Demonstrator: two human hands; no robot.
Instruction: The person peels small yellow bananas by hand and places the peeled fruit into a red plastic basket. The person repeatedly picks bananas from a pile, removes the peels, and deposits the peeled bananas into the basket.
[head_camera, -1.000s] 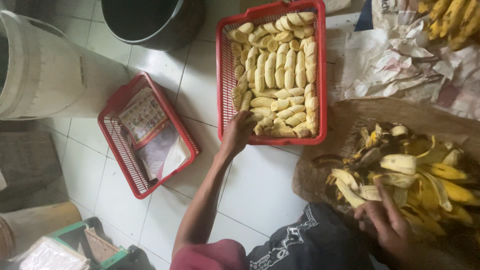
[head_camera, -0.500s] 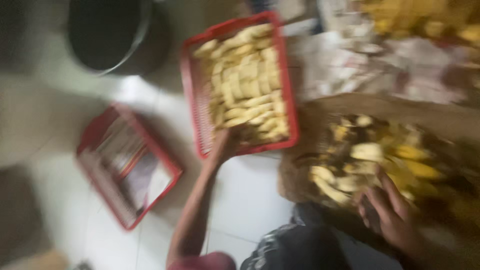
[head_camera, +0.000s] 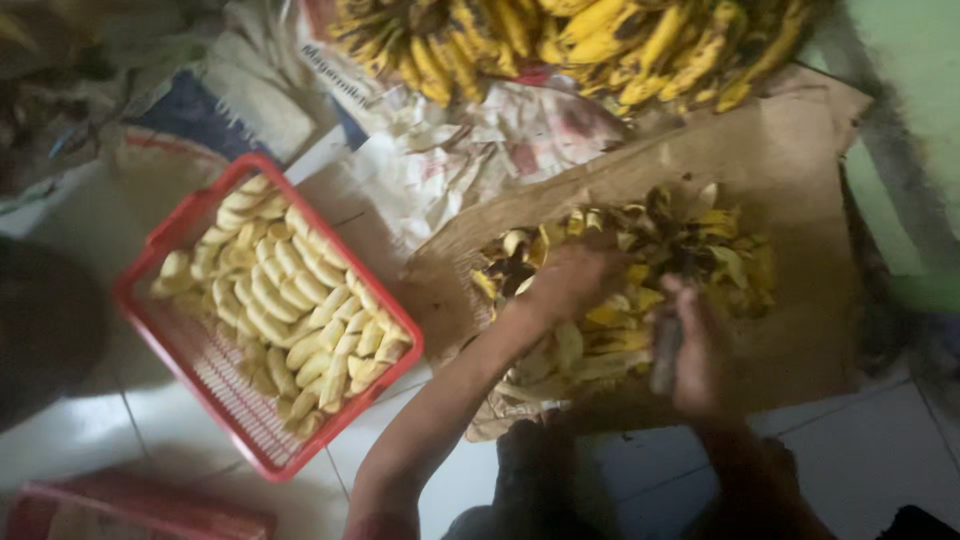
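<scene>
You crouch over a pale tiled floor (head_camera: 880, 470), dim and cluttered; a brown paper sheet (head_camera: 790, 160) is spread across it, with crumpled printed wrappers (head_camera: 480, 150) beyond and bunches of unpeeled yellow bananas (head_camera: 590, 40) along the far edge; a red plastic basket (head_camera: 200, 400) of peeled bananas (head_camera: 290, 300) sits on the tiles to your left. The heap of banana peels (head_camera: 640, 270) lies on the paper directly under both hands; your left hand (head_camera: 570, 280) rests on its near-left side, fingers curled down into the peels, though the blur hides whether they grip anything; your right hand (head_camera: 695, 350) hovers at its near edge, fingers closed round a dark, narrow object (head_camera: 665, 355) too blurred to identify.
</scene>
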